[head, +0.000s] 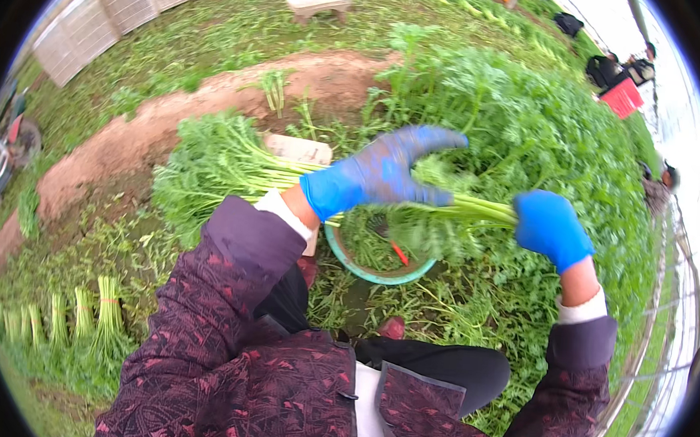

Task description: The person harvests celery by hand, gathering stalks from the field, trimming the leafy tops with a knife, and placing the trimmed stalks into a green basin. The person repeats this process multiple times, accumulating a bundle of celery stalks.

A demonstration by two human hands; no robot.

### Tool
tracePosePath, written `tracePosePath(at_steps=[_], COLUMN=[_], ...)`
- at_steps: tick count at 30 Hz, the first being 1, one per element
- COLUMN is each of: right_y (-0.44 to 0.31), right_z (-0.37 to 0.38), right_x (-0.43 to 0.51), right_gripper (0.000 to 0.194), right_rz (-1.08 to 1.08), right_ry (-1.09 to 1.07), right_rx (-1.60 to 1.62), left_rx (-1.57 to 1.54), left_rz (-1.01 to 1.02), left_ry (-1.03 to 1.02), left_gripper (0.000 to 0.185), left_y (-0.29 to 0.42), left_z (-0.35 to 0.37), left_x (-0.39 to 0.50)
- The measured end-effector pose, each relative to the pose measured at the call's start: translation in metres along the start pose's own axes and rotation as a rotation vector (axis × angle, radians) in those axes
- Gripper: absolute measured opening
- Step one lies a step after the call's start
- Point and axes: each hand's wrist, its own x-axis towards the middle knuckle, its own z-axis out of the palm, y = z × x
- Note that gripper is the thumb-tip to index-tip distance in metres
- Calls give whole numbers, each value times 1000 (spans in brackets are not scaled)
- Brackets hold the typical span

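Observation:
My right hand (550, 229), in a blue glove, is closed around the stem ends of a small bunch of leafy greens (484, 210), whose feathery leaves hang to the left. My left hand (392, 167), in a soiled blue glove, is spread over those leaves, thumb and fingers apart; whether it touches them is blurred. Left of it, a pile of cut greens (221, 168) lies with stems pointing right across a pale board (299, 149). Below my hands sits a round teal-rimmed basin (376, 277) with leaf scraps and a red-handled tool (399, 253) inside.
Uncut greens (571, 142) grow densely on the right. Tied bundles (108, 306) stand at lower left. A low earth ridge (170, 108) curves behind the pile. Farther off are a small bench (319, 1), a wheeled cart (15, 144), a red crate (622, 98) and several people.

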Motion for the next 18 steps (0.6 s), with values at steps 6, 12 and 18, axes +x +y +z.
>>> tracePosePath(at_steps=[6, 12, 18], right_y=[-56, -56, 10], right_z=[-33, -67, -70], right_x=[-8, 1, 0], right_gripper=[17, 35, 59], right_rz=[-273, -312, -560], right_ry=[54, -77, 263], right_rx=[123, 57, 1076], left_rx=[-19, -502, -866], left_rz=[62, -374, -564], left_ry=[-236, -209, -155], left_gripper=[73, 39, 25], left_y=[13, 13, 24], left_z=[56, 74, 71], left_x=[4, -2, -15])
